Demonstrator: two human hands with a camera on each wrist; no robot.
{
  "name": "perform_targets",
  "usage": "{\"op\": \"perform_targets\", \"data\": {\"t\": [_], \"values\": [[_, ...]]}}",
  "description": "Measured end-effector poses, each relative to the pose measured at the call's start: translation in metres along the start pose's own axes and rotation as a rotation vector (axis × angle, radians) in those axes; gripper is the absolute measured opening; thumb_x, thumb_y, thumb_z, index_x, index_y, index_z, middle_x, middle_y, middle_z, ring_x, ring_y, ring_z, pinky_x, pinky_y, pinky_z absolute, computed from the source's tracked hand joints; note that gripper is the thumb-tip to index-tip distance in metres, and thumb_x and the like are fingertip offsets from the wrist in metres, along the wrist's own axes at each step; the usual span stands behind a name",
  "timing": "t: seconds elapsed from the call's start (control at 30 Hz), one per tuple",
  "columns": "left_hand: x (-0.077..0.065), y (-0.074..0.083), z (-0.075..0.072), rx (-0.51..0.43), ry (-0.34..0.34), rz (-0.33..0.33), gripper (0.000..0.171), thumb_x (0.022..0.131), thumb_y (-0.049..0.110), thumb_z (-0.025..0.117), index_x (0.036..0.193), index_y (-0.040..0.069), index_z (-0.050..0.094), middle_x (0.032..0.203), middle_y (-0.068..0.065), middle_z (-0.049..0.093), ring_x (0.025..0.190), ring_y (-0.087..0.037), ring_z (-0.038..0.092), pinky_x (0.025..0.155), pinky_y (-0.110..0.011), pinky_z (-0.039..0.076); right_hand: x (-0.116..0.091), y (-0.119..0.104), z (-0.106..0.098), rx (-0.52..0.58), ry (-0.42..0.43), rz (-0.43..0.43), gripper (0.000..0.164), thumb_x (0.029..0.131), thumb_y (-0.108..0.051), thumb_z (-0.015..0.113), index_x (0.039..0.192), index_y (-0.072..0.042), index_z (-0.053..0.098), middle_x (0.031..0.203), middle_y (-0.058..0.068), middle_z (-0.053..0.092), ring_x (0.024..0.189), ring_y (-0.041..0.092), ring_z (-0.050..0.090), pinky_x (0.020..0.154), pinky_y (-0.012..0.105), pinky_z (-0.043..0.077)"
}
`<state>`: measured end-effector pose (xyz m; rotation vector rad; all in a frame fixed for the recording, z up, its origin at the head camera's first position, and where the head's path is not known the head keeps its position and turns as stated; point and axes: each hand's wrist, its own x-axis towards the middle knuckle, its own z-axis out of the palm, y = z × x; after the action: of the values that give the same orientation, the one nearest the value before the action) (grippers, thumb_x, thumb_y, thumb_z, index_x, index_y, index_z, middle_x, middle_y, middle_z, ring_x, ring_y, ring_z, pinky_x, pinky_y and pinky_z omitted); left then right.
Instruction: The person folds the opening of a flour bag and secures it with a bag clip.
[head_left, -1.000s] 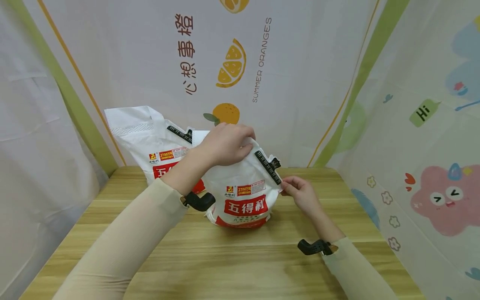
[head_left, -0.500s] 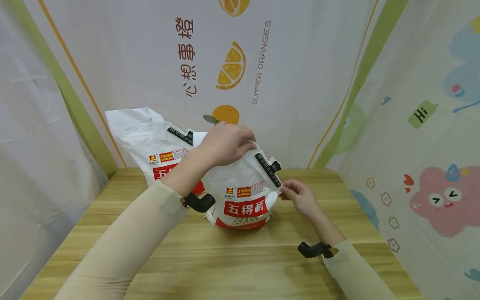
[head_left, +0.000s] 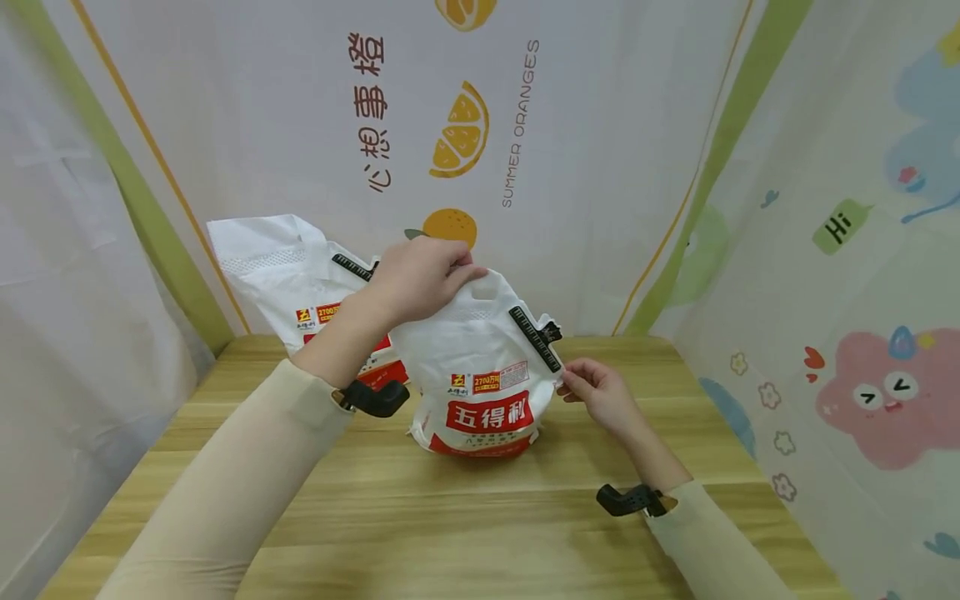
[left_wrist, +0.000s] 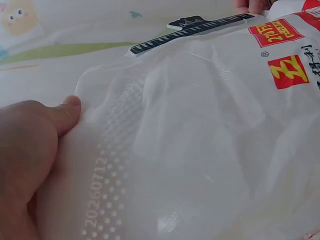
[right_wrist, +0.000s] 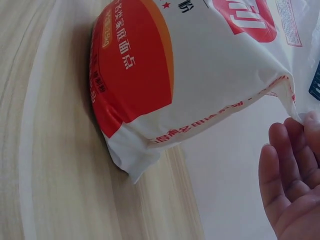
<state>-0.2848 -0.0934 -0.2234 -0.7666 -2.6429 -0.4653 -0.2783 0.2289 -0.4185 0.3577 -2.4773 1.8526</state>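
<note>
A white and red flour bag stands on the table, its top edge raised and a black clip fixed slantwise across its upper right corner. My left hand grips that top edge toward its left end. In the left wrist view the thumb lies on the near face of the plastic, and the other fingers are hidden behind it. Below the clip, my right hand pinches the bag's right side edge between thumb and fingertips. The right wrist view shows the pinched fold next to the red printed seam.
Behind and left of it leans a second flour bag, also with a black clip, partly covered by my left arm. The wooden table meets white printed curtains at the back and sides.
My left hand has slid left along the top edge of the front flour bag, uncovering its handle slot. The right hand keeps its pinch at the side edge.
</note>
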Motion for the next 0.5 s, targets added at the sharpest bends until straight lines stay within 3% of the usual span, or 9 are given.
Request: {"op": "perform_targets", "data": {"t": [0.17,0.3,0.4,0.5], "values": [[0.0028,0.0012,0.0014,-0.011,0.019,-0.008,0.04,0.11,0.042,0.065,0.081,0.015,0.059,0.069,0.001,0.052,0.068,-0.022,0.055,0.061,-0.033,0.038,0.0008,0.0,-0.0003,-0.005,0.006,-0.001,0.025,0.111,-0.006,0.061,0.123,0.016,0.065,0.103,0.014,0.077,0.089,0.007,0.072,0.083,0.023,0.064],[0.0057,-0.0002,0.002,-0.066,0.026,0.022,0.041,0.11,0.032,0.062,0.074,0.016,0.05,0.066,0.003,0.042,0.064,-0.019,0.047,0.061,-0.032,0.032,0.0024,0.0009,0.0003,-0.006,0.014,-0.001,0.024,0.111,-0.005,0.06,0.122,0.015,0.065,0.103,0.014,0.077,0.088,0.007,0.072,0.082,0.023,0.064],[0.0085,-0.0009,0.0029,-0.108,0.028,0.045,0.039,0.107,0.025,0.06,0.071,0.017,0.047,0.065,0.004,0.038,0.063,-0.018,0.044,0.062,-0.031,0.03,0.0026,0.0022,0.0022,0.002,0.016,0.01,0.022,0.111,-0.004,0.059,0.121,0.015,0.065,0.102,0.013,0.077,0.087,0.007,0.072,0.081,0.024,0.064],[0.009,-0.0011,0.0027,-0.141,0.026,0.029,0.042,0.108,0.028,0.062,0.07,0.017,0.046,0.064,0.004,0.037,0.064,-0.018,0.043,0.062,-0.032,0.03,0.002,0.0028,0.0036,0.001,0.006,0.015,0.022,0.112,-0.004,0.059,0.121,0.015,0.064,0.1,0.009,0.077,0.087,0.007,0.072,0.081,0.025,0.064]]}}
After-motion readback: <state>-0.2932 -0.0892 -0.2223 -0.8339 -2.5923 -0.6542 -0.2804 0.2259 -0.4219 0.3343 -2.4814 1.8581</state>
